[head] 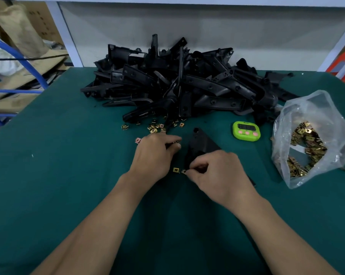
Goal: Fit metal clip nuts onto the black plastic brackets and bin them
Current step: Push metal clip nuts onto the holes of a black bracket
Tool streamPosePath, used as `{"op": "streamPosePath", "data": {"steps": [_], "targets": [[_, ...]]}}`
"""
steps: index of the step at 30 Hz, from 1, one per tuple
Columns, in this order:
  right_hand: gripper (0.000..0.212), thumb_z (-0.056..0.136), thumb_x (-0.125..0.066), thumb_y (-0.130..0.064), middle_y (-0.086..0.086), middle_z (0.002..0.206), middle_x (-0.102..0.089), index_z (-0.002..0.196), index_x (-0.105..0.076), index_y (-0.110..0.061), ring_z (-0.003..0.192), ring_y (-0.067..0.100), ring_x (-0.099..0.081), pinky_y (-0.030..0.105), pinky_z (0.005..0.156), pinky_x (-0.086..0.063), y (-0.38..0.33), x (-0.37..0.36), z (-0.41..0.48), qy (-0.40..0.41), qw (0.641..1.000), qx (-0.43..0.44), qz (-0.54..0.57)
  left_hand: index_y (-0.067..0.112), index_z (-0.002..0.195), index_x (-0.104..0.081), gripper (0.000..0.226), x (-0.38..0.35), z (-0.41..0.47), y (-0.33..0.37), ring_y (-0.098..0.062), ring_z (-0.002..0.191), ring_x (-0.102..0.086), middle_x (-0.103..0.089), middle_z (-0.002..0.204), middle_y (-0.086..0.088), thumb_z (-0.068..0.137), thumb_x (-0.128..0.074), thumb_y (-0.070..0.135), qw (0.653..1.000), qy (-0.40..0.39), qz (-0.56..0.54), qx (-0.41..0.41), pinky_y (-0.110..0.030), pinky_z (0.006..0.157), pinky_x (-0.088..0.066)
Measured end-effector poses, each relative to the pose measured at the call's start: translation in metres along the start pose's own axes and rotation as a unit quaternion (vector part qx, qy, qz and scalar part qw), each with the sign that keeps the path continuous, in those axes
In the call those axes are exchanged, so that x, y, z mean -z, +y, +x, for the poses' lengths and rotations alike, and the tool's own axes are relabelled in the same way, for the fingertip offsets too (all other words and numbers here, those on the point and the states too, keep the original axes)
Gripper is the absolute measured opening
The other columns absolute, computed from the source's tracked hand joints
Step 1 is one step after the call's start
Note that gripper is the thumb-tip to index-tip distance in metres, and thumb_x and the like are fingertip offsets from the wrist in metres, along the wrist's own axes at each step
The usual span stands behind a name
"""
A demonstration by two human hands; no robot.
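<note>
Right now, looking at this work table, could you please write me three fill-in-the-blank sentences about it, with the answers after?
1. The timer on the table has a bright ____ case.
2. The stock of clip nuts sits in a clear plastic ____ on the right.
3. The right hand pinches a clip nut at the near end of a black ____.

Answers: green; bag; bracket

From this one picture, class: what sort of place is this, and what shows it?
Probably a small factory assembly bench: a heap of identical black brackets, a clear bag of metal clip nuts, and a green timer on the green-covered table.
</note>
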State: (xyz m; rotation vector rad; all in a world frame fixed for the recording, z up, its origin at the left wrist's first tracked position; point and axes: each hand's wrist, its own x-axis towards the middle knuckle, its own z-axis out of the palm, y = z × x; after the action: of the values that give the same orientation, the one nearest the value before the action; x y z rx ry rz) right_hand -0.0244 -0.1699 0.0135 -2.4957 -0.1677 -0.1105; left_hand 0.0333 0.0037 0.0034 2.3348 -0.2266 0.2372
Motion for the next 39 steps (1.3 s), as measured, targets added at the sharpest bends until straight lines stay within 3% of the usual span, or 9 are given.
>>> {"op": "streamPosePath", "data": {"steps": [3,9,14,16,19,21,32,36,39], "targets": [[0.027,0.074,-0.073,-0.054,-0.020,0.068,-0.057,0.091,-0.076,-0.033,0.071,0.007,-0.057,0.032,0.068,-0.048,-0.003,-0.008,-0.001,0.016,0.999,0.022,-0.028,0.028,0.132,-0.068,0.039,-0.001,-0.001,0.003,-0.015,0.105,-0.057,-0.068,0.105,0.008,0.094,-0.070,0.021,0.998,-0.009,0.053,-0.023,-0.014,0.084,-0.029],[0.011,0.081,-0.076,-0.032,-0.018,0.057,-0.061,0.071,-0.071,-0.030,0.058,0.008,-0.059,0.020,0.055,-0.044,-0.002,-0.009,0.001,0.006,0.999,0.030,0.011,0.035,0.102,-0.078,0.025,0.006,-0.006,0.014,-0.002,0.084,-0.054,-0.060,0.077,0.016,0.086,-0.074,0.016,0.997,0.060,0.000,-0.043,-0.039,0.083,-0.052],[0.019,0.080,-0.077,-0.015,-0.018,0.063,-0.068,0.070,-0.074,-0.030,0.058,0.003,-0.063,0.009,0.052,-0.041,-0.001,0.004,0.002,0.099,0.982,0.004,0.161,0.034,0.086,-0.080,0.021,0.005,-0.011,0.024,0.001,0.073,-0.062,-0.070,0.077,0.021,0.082,-0.072,0.014,0.994,0.046,-0.077,-0.068,-0.010,0.066,-0.044],[0.018,0.083,-0.076,-0.011,-0.010,0.061,-0.068,0.073,-0.077,-0.027,0.051,0.004,-0.057,0.016,0.051,-0.043,0.000,0.010,0.006,0.139,0.947,-0.040,0.288,0.033,0.087,-0.080,0.026,0.006,-0.012,0.028,-0.001,0.076,-0.068,-0.074,0.081,0.021,0.082,-0.072,0.010,0.987,0.004,-0.154,-0.054,-0.009,0.068,-0.047],[0.019,0.089,-0.073,-0.008,0.002,0.060,-0.060,0.075,-0.079,-0.020,0.048,0.010,-0.046,0.021,0.048,-0.038,-0.001,0.016,0.012,0.138,0.829,-0.148,0.521,0.029,0.095,-0.081,0.029,0.005,-0.015,0.034,-0.005,0.082,-0.073,-0.078,0.088,0.014,0.081,-0.077,0.004,0.968,-0.055,-0.236,-0.058,-0.018,0.074,-0.055],[0.022,0.091,-0.072,-0.011,0.002,0.062,-0.058,0.072,-0.079,-0.020,0.048,0.011,-0.045,0.023,0.047,-0.036,0.000,0.017,0.012,0.102,0.798,-0.187,0.564,0.028,0.092,-0.081,0.027,0.002,-0.016,0.038,-0.009,0.080,-0.074,-0.078,0.085,0.010,0.079,-0.084,0.004,0.965,-0.049,-0.251,-0.052,-0.025,0.074,-0.059],[0.026,0.095,-0.068,-0.022,0.004,0.062,-0.060,0.071,-0.075,-0.015,0.048,0.014,-0.049,0.020,0.045,-0.039,0.003,0.016,0.012,0.065,0.872,-0.145,0.463,0.034,0.082,-0.079,0.021,-0.004,-0.019,0.041,-0.005,0.074,-0.072,-0.076,0.078,0.012,0.082,-0.084,0.014,0.963,-0.002,-0.269,-0.031,-0.015,0.068,-0.055],[0.006,0.088,-0.070,-0.032,-0.017,0.074,-0.069,0.089,-0.076,-0.033,0.070,0.004,-0.064,0.013,0.061,-0.042,0.018,0.025,0.013,0.223,0.961,-0.106,0.126,0.028,0.076,-0.074,0.015,-0.004,-0.012,0.036,-0.002,0.067,-0.067,-0.073,0.072,0.011,0.085,-0.081,0.019,0.962,0.074,-0.260,0.042,-0.013,0.063,-0.051],[0.049,0.087,-0.070,-0.051,-0.010,0.112,-0.063,0.130,-0.062,-0.029,0.106,0.017,-0.058,0.030,0.082,-0.046,0.021,0.020,0.012,0.118,0.981,-0.132,-0.075,0.032,0.073,-0.073,0.016,-0.002,-0.007,0.031,0.004,0.068,-0.068,-0.073,0.071,0.018,0.081,-0.083,0.022,0.965,0.113,-0.220,0.088,-0.006,0.062,-0.048]]}}
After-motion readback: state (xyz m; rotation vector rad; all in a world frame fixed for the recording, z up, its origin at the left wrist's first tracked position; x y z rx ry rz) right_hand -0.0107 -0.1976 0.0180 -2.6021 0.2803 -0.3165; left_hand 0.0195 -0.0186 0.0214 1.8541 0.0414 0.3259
